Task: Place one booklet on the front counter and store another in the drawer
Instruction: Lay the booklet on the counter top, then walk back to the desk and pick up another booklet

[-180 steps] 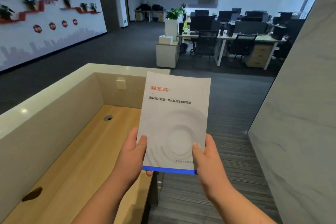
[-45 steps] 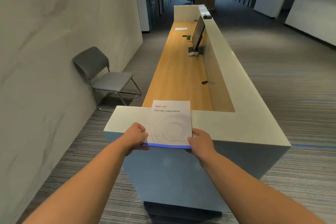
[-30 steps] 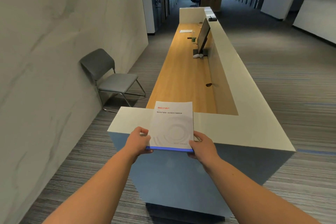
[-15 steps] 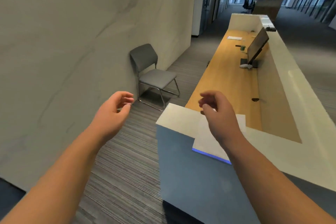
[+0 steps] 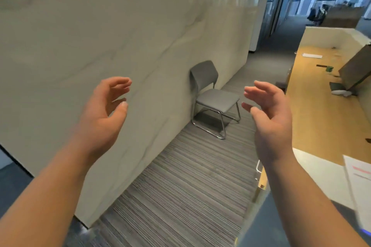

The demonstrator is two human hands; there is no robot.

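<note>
A white booklet [image 5: 359, 182] with red print lies flat on the white front counter [image 5: 319, 168] at the right edge of the view, partly cut off. My left hand [image 5: 104, 112] is raised in front of the marble wall, fingers apart and empty. My right hand [image 5: 269, 118] is raised left of the counter, fingers apart and empty, clear of the booklet. No second booklet and no drawer front can be made out, though a metal handle [image 5: 258, 166] shows at the desk's near end.
A grey chair [image 5: 212, 96] stands against the marble wall [image 5: 100, 36]. The wooden desk top [image 5: 313, 110] behind the counter carries a monitor [image 5: 357, 68], a small green item and a white paper. Striped carpet runs between wall and desk.
The booklet was set on the counter and both hands let go. Since half a second ago the view has swung left, and both hands have lifted away from the booklet.
</note>
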